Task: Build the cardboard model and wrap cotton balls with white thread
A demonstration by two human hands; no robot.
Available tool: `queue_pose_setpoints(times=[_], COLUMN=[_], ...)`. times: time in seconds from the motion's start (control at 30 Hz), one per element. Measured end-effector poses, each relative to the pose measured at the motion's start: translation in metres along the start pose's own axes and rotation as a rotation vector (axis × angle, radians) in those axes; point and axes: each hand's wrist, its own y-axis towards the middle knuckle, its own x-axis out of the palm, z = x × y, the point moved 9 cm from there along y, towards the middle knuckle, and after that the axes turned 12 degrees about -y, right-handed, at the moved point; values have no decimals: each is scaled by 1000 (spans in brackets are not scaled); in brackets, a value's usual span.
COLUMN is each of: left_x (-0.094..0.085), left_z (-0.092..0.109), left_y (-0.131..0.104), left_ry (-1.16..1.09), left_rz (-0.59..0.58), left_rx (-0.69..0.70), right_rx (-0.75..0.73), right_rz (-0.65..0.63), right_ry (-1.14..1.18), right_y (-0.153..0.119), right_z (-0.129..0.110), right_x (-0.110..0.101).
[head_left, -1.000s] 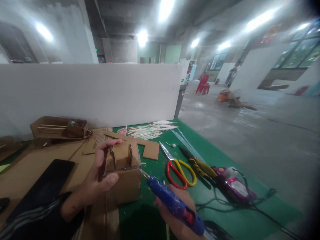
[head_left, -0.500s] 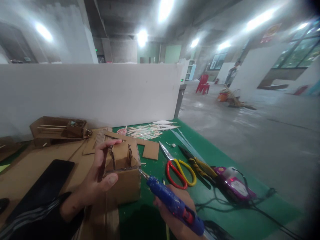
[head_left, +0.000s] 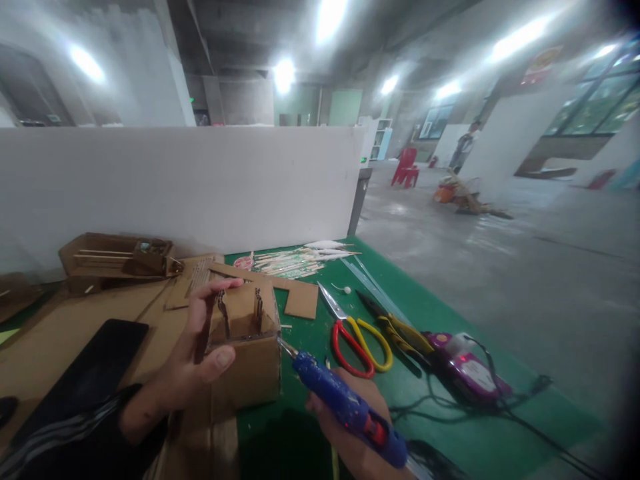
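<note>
A cardboard box [head_left: 253, 373] with two upright cardboard pieces on its top stands near the table's front. My left hand [head_left: 195, 353] grips its left side, thumb at the front edge and fingers over the far top. In my right hand [head_left: 350, 413] is a blue hot glue gun [head_left: 345, 400], its metal nozzle at the box's upper right corner. Whether glue is coming out is too small to tell. Red-and-yellow-handled scissors [head_left: 357, 340] lie just beyond the glue gun, and pliers [head_left: 400, 330] rest to their right.
A purple power strip [head_left: 467, 370] with black cables lies at the right. Bamboo sticks [head_left: 290, 262], clear glue sticks [head_left: 375, 287] and cardboard pieces [head_left: 303, 300] lie behind. A black phone [head_left: 95, 373] and a cardboard model [head_left: 117, 257] are left. A person [head_left: 464, 148] stands far off.
</note>
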Motion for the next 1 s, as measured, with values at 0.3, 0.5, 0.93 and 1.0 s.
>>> queue_pose_setpoints(times=[0.3, 0.5, 0.93, 1.0], left_x=[2, 0, 1, 1], left_z=[0, -2, 2, 3], left_y=[1, 0, 1, 1], left_ry=[31, 19, 45, 56], left_rz=[-22, -18, -21, -22], left_rx=[6, 4, 33, 37], right_rx=[13, 2, -17, -34], right_rz=[-3, -19, -33, -32], right_ry=[62, 78, 67, 76], right_y=[1, 1, -3, -3], right_z=[-1, -2, 4, 2], right_x=[0, 0, 4, 3])
